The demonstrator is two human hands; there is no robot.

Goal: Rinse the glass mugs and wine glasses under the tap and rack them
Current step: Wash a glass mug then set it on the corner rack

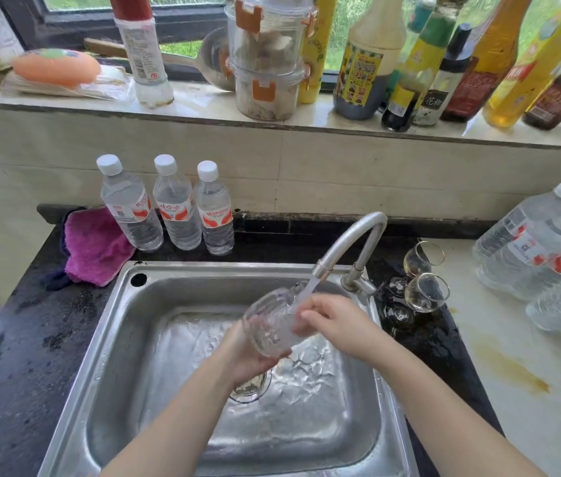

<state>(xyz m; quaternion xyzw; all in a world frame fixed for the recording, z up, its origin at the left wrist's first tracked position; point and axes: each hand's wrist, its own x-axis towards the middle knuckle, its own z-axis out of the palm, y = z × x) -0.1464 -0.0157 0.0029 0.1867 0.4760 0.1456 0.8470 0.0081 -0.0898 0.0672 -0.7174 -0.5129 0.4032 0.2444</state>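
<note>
Kitchen, dark speckled surface (14, 339) around a steel sink (107, 339), tiled wall behind, window sill (203, 108) above loaded with sauce bottles and stacked clip-lid containers (265, 56). Left to right on the surface: magenta cloth (95, 249) at the sink's back-left corner, three capped water bottles (177, 204) standing in a row just beside it against the wall, curved tap (351, 246) at the sink's back-right with water running, two wine glasses (425, 277) upright just right of the tap, then large water bottles (530, 249) lying on a pale, stained surface at far right.

Glass mug (272, 323) is over the sink basin, tilted on its side with the mouth toward the upper right, right under the stream. Left hand (249, 356) cups it from below, fingers curled round the base end. Right hand (332, 321) is at the mouth end, fingers bent against the rim; whether they reach inside, can't tell through the water. Drain sits directly below the left hand, wet basin floor all round.
</note>
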